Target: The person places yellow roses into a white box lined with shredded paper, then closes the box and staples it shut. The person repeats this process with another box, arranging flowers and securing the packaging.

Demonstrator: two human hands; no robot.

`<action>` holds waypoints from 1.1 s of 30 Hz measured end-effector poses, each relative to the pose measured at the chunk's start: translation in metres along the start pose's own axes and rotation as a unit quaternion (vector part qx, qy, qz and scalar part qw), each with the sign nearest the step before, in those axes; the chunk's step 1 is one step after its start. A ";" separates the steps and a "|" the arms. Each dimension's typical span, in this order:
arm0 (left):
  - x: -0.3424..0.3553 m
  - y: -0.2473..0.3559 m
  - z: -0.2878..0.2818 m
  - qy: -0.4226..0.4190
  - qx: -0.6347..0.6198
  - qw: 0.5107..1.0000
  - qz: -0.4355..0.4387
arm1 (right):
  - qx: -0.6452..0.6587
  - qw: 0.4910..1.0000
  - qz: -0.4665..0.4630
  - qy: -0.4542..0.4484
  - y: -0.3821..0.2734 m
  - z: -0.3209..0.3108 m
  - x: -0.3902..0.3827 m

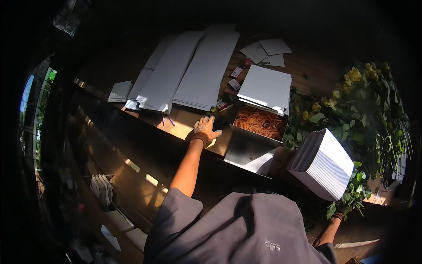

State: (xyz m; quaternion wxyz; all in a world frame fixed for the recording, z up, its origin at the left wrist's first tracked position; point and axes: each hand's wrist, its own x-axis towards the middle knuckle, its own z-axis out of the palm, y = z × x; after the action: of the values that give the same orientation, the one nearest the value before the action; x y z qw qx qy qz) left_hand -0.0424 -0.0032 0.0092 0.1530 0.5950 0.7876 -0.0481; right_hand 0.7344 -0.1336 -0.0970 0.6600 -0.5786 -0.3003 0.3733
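Observation:
My left hand [205,130], in a stained pale work glove, rests on the wooden table [181,125] near its front edge. Its fingers are spread and hold nothing. Low on the right, my right hand [339,209] closes round leafy stems [354,193] below a white corrugated cardboard wrap [325,169]; leaves and shadow hide most of its fingers. The wrapped bunch tilts over the table's front edge, and its flower heads are out of sight inside the wrap. Between my hands stands a metal box [250,152] with a compartment full of orange rubber bands [259,122].
White cardboard sheets [209,66] lie in long stacks at the back left. A smaller stack of white sheets [266,88] sits behind the rubber bands. Small labelled boxes [235,78] lie between the stacks. Yellow roses [354,75] with dense foliage [373,110] fill the right side.

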 end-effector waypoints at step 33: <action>-0.078 0.411 -0.054 -0.087 -0.114 0.852 0.503 | -0.662 0.653 -0.127 -0.345 -0.190 0.165 0.089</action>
State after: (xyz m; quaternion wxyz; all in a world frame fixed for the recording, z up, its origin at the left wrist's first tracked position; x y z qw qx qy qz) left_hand 0.3575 0.0571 0.1273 0.2910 0.8816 0.3642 0.0743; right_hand 0.6739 0.0207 0.1128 -0.0080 -0.6476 -0.7448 0.1609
